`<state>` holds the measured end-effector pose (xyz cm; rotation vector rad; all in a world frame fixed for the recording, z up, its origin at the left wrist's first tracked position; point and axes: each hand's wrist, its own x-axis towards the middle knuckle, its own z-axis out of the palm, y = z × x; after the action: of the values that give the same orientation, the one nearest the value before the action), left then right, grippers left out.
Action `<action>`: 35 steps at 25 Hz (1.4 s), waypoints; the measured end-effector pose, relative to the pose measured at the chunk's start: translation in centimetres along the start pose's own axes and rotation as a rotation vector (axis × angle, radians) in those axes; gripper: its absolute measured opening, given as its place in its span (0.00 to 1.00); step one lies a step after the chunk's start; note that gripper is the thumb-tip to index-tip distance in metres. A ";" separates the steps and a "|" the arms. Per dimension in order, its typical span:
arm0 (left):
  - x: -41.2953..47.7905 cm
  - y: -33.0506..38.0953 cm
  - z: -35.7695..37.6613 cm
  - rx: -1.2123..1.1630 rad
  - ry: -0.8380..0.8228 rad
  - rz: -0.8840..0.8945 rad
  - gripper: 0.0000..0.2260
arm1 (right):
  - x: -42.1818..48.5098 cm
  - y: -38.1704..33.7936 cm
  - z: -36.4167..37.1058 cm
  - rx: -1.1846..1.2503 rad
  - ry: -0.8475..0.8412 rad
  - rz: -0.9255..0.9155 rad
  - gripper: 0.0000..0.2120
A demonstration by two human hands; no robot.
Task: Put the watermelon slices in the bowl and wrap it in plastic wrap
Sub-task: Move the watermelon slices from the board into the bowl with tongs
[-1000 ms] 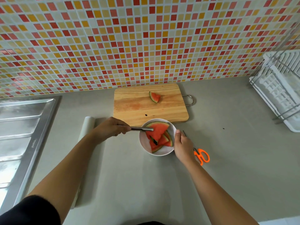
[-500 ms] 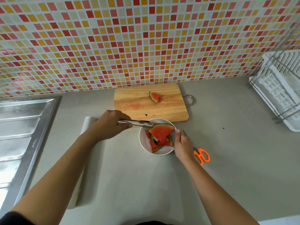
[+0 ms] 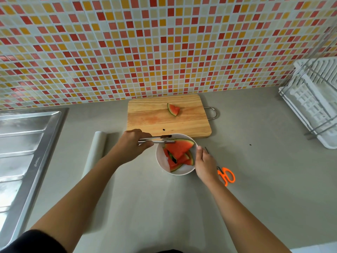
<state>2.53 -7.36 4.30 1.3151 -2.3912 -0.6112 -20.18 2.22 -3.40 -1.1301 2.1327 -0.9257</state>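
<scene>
- A white bowl [image 3: 162,162] sits mid-counter, its 12 o'clock rim meeting the near edge of a wooden cutting board [image 3: 155,123].
- Several watermelon slices [image 3: 179,148] are piled in the bowl. One last slice [image 3: 173,109] lies on the board, near its far edge.
- The left hand [image 3: 132,146] grips metal tongs [image 3: 160,140] from 9 o'clock. The tips are narrowly apart over the bowl's 11 o'clock rim and hold nothing.
- The right hand [image 3: 206,163] holds the rim at 3 o'clock, with the thumb on the edge.
- A plastic wrap roll [image 3: 96,148] lies at 9 o'clock, behind the left forearm.
- Orange scissors [image 3: 227,177] lie at 4 o'clock, just beside the right wrist.
- The grey countertop [image 3: 269,170] runs bare from 3 to 6 o'clock.
- A steel sink drainboard [image 3: 23,143] borders far 9 o'clock, and a dish rack [image 3: 313,103] sits at 2 o'clock.
</scene>
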 end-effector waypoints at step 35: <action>9.4 -4.4 5.0 -0.070 0.215 -0.228 0.12 | 0.3 0.7 0.5 0.006 0.025 -0.010 0.17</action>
<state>-1.62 -16.45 -1.39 1.5508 -2.0487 -0.5760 -20.28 2.09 -4.26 -1.1330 2.1447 -0.9552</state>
